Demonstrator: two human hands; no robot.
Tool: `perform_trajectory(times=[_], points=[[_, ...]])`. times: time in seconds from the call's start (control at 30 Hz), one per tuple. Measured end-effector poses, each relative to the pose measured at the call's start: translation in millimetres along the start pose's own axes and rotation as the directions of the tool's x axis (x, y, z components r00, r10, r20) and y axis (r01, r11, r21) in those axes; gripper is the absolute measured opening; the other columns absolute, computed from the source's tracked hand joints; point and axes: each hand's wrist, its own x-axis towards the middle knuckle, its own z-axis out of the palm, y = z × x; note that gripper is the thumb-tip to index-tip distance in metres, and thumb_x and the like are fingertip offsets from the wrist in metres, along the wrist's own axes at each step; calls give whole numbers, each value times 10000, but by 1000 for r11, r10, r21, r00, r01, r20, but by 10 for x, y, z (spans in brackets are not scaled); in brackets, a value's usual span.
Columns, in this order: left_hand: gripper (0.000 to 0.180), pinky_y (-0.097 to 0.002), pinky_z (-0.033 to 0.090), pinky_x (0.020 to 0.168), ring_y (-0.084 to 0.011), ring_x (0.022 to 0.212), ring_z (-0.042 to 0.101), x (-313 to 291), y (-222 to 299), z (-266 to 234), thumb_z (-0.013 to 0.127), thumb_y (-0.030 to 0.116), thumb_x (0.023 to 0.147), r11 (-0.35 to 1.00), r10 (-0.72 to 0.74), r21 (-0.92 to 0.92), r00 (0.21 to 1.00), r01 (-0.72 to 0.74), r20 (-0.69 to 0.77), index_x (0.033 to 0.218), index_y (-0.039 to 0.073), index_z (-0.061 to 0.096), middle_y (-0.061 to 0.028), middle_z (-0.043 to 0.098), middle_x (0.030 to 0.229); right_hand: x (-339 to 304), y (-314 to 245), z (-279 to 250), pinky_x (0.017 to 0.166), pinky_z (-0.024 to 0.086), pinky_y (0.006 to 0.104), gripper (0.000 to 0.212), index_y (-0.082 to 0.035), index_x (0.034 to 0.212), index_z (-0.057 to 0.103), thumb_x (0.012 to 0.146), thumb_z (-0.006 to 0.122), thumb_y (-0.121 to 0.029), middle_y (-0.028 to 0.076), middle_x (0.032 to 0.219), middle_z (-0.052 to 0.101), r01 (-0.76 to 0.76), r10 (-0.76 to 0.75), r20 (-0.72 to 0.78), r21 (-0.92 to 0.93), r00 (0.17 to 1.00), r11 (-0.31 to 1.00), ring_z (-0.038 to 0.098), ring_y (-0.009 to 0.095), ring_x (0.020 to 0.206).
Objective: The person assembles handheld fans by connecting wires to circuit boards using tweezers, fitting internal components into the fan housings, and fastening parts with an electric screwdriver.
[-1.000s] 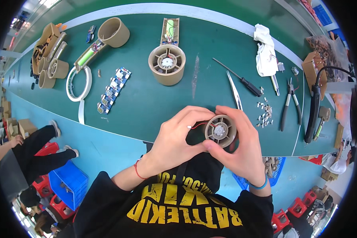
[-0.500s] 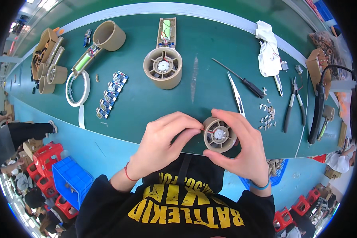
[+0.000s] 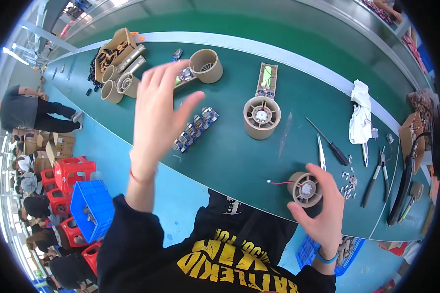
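My right hand [image 3: 323, 211] curls its thumb and fingers around a small tan round fan housing [image 3: 305, 189] near the table's front edge. Spokes and a white hub show on its upturned face. Red and dark wires [image 3: 280, 183] with a small white plug stick out from its left side. My left hand [image 3: 156, 110] is raised over the left of the table, empty, fingers stretched and thumb apart. Close beside it lie a strip of blue circuit boards [image 3: 196, 129] and a tan handle piece with a circuit board [image 3: 185, 77], partly hidden by the fingers.
A larger fan housing [image 3: 262, 119] joined to a battery handle [image 3: 267, 78] stands mid-table; an open tan cylinder [image 3: 206, 67] stands farther left. Rightward lie a screwdriver [image 3: 335, 149], tweezers [image 3: 321, 152], small white connectors [image 3: 348, 185] and pliers [image 3: 376, 178]. A cardboard box [image 3: 116, 54] holds dark parts.
My left hand has let go of the fan's wire and moved far left, its fingers opening. My right hand stays at the fan housing. The view has turned left.
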Motion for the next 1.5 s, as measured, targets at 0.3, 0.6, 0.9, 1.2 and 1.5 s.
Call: perform_trajectory(times=[0.3, 0.6, 0.9, 1.2, 1.5], points=[[371, -374, 521, 782, -299, 940, 650, 120, -180, -57, 779, 149, 780, 989, -121, -61, 972, 136, 202, 1088, 38, 605, -99, 606, 1024, -127, 2, -151, 863, 530, 370, 711, -12, 1262, 586, 619, 877, -102, 161, 1143, 637, 23, -23, -196, -2, 980, 1000, 642, 312, 1022], [454, -356, 551, 761, -292, 894, 660, -335, 1119, -338, 840, 75, 696, 794, 118, -579, 888, 184, 445, 1102, 46, 638, -111, 616, 1031, -335, -379, -673, 957, 470, 434, 720, -15, 1313, 552, 653, 830, -85, 243, 1272, 580, 211, -329, -257, -398, 909, 893, 567, 368, 1149], [481, -381, 539, 785, -347, 931, 652, -678, 1498, 150, 747, 65, 807, 631, 50, -638, 798, 441, 600, 1244, 25, 550, -147, 584, 1116, -437, -215, -460, 813, 477, 384, 598, -34, 1135, 595, 574, 803, -56, 152, 1091, 623, -55, 2, -163, -316, 987, 947, 575, 305, 968], [441, -409, 530, 784, -378, 932, 673, -632, 1381, 222, 693, 82, 860, 478, 117, -563, 586, 674, 802, 1213, -13, 447, -209, 674, 1000, -392, -21, -65, 880, 475, 423, 622, -59, 1174, 583, 593, 804, -52, 139, 1194, 590, -30, 14, -74, -222, 997, 975, 552, 342, 1058], [436, -272, 440, 939, -105, 1088, 537, -696, 1362, 213, 645, 5, 908, 246, 81, -570, 569, 784, 818, 1291, -24, 438, -88, 591, 1178, -380, -94, 77, 949, 446, 462, 318, -140, 910, 748, 608, 849, -126, 36, 1142, 636, 85, -133, -77, -446, 988, 891, 502, 335, 1192]])
